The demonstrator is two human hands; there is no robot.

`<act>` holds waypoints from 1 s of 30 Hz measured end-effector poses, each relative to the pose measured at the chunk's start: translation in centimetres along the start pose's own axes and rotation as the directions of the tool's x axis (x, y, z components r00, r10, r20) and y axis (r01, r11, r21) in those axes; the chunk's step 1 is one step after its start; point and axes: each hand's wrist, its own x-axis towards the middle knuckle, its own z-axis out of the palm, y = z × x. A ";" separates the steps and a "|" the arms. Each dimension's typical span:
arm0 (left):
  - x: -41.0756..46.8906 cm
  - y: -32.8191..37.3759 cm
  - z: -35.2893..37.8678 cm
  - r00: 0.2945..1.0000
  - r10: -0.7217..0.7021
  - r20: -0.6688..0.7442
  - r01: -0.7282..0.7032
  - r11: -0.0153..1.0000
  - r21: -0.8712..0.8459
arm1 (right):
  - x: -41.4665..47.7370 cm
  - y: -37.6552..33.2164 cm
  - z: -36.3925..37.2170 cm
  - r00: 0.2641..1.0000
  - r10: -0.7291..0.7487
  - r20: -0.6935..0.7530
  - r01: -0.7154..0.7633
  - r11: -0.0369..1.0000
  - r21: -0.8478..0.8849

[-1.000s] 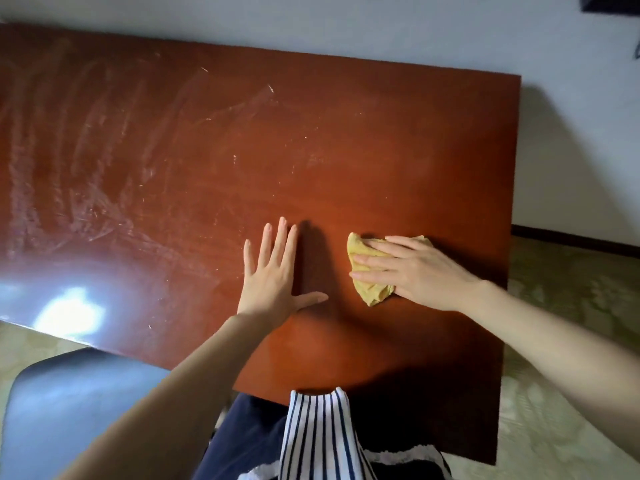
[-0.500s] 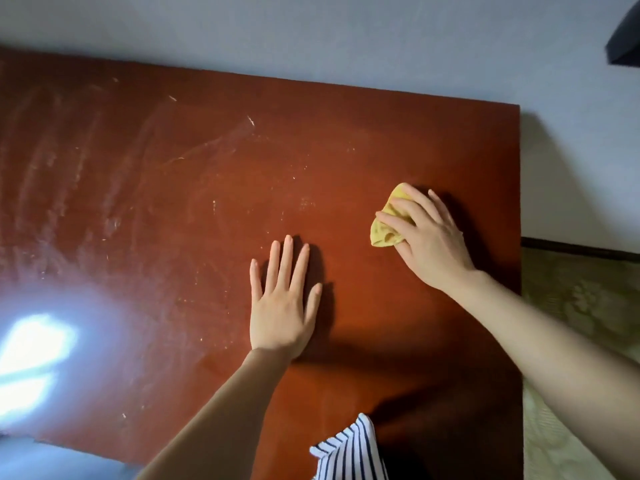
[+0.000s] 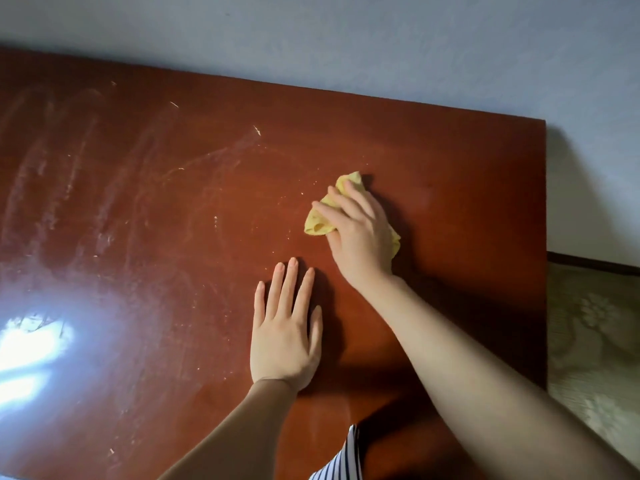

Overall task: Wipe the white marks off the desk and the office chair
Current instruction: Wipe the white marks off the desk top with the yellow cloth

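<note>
1. I look down on the reddish-brown desk (image 3: 450, 161). Its far edge stands against a pale blue-grey wall (image 3: 381, 39).
2. The right hand (image 3: 360, 233) lies on a bunched yellow cloth (image 3: 320, 225) and presses it on the desk, a little right of the middle. The fingers bend over the cloth and the thumb is tucked at its near edge, so the hand holds it.
3. The left hand (image 3: 282, 337) rests flat, palm down, with straight fingers close together. It is nearer than the cloth, just beside the right wrist, and does not touch the cloth.
4. The white marks (image 3: 52, 188) are long smears over the left half of the desk. Small white flecks also lie just left of the cloth.
5. A bright reflection (image 3: 31, 344) sits on the near left part.
6. A patterned floor covering (image 3: 588, 323) shows right of the desk, and striped fabric (image 3: 341, 462) at the near edge.
</note>
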 end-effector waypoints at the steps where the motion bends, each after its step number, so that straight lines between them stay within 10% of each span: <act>1: 0.0 0.0 0.0 1.000 -0.002 0.000 0.002 1.000 0.000 | -0.8 0.1 -0.2 0.998 -0.065 0.028 0.064 0.998 0.002; 14: -0.1 0.0 0.1 1.000 0.001 -0.007 -0.001 1.000 -0.008 | -7.3 10.3 -8.1 0.760 -0.563 0.325 0.594 0.805 0.008; 24: -0.1 -0.1 0.2 1.000 0.001 -0.023 -0.002 0.999 -0.046 | 0.4 14.1 -9.4 0.903 -0.295 0.312 0.329 0.942 -0.060; 30: -0.1 -0.1 0.3 1.000 0.000 -0.010 0.000 0.997 -0.072 | 6.9 11.1 -5.1 0.997 0.077 0.031 -0.076 0.996 -0.042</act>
